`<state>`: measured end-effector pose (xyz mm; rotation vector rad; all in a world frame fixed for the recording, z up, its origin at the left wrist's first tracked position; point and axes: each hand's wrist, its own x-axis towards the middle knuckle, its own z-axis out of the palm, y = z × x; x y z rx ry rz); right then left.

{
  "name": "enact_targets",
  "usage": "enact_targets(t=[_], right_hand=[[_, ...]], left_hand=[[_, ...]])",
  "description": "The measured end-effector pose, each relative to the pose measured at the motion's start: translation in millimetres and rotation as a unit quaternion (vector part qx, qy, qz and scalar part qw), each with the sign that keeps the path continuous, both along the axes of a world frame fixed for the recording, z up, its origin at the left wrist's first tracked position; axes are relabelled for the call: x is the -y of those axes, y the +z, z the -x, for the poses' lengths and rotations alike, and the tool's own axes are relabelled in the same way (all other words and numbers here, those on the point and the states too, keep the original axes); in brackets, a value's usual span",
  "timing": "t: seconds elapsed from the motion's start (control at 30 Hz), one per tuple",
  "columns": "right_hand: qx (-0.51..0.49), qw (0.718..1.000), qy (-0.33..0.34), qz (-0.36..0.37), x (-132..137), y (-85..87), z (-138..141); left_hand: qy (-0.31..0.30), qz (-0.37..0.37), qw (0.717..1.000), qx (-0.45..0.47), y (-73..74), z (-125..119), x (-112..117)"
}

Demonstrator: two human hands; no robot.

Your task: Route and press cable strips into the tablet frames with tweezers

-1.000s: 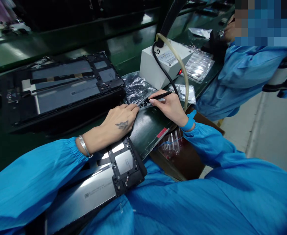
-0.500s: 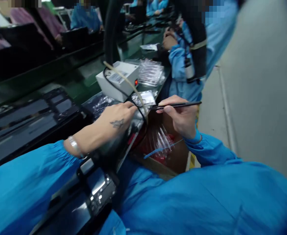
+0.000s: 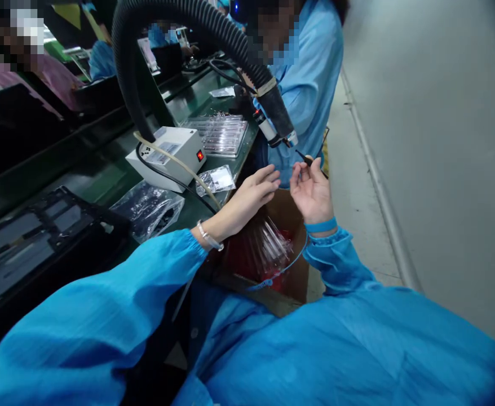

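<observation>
Head camera: the right hand (image 3: 313,194) is raised above the floor side of the tabletop (image 3: 197,211), its palm turned up, and its fingers hold a dark slim tool (image 3: 303,158) by the thumb. The tool's thin tip points to the far left, just beside the metal end of a nozzle (image 3: 275,104) on a black ribbed hose (image 3: 180,8) (in depth, I cannot tell how close the two are). A blue wristband (image 3: 321,226) circles that wrist.

The left hand (image 3: 258,189) reaches out past the tabletop's edge, its fingers stretched straight with narrow gaps between them, near the right hand yet apart from it. A pale bracelet (image 3: 209,235) sits on its wrist.

Below both hands stands a brown box (image 3: 296,270) with clear tubes (image 3: 268,242) inside, and a thin blue cord (image 3: 290,264) crosses it. On the tabletop, left of the left hand, lie a small clear packet (image 3: 216,179) and a larger clear bag (image 3: 150,211) with dark contents; a white unit (image 3: 167,155) with a lit red switch is beyond them. Farther off are clear trays (image 3: 226,132), and a co-worker in blue (image 3: 310,84). At the near left lies a dark flat device (image 3: 31,237).
</observation>
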<state>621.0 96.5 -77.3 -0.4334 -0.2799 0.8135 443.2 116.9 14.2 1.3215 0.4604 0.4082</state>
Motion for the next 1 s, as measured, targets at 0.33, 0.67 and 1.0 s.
enact_targets(t=[0.33,0.67,1.0], right_hand=[[-0.555,0.707,0.385,-0.21,16.3,23.3,47.1],[0.404,0.779,0.463,-0.126,15.1,91.2,322.9],[0.704,0.584,0.368,-0.171,2.6,69.1,390.9]], left_hand=[[0.125,-0.312,0.909,-0.246,48.4,269.5,68.7],[0.216,-0.412,0.65,-0.601,-1.0,422.5,143.4],[0.272,-0.401,0.613,-0.624,-19.2,414.1,176.4]])
